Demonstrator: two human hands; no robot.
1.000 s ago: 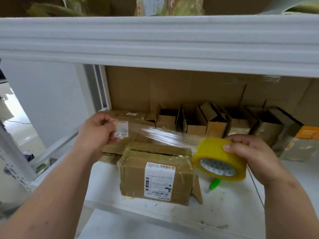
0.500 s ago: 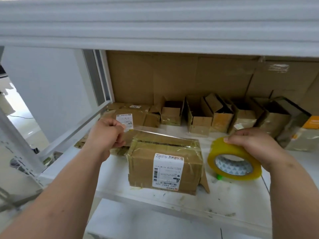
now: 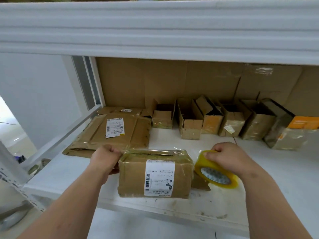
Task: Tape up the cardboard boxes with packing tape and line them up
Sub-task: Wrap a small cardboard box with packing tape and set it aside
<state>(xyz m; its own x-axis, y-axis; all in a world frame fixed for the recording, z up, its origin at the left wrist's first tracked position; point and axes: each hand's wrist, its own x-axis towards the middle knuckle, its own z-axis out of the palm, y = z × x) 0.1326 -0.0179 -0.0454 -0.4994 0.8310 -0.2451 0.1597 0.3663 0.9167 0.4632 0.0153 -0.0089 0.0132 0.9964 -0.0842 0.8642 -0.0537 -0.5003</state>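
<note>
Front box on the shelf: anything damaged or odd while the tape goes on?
Yes. The front box looks worn: its top edges are crumpled and a loose flap sticks out at its lower right, beside the tape roll. Its label reads upside down.

A scuffed white metal shelf (image 3: 269, 192) carries a labelled brown cardboard box (image 3: 138, 180), flattened cardboard sheets (image 3: 131, 133) and a back row of open boxes (image 3: 191, 125).
</note>
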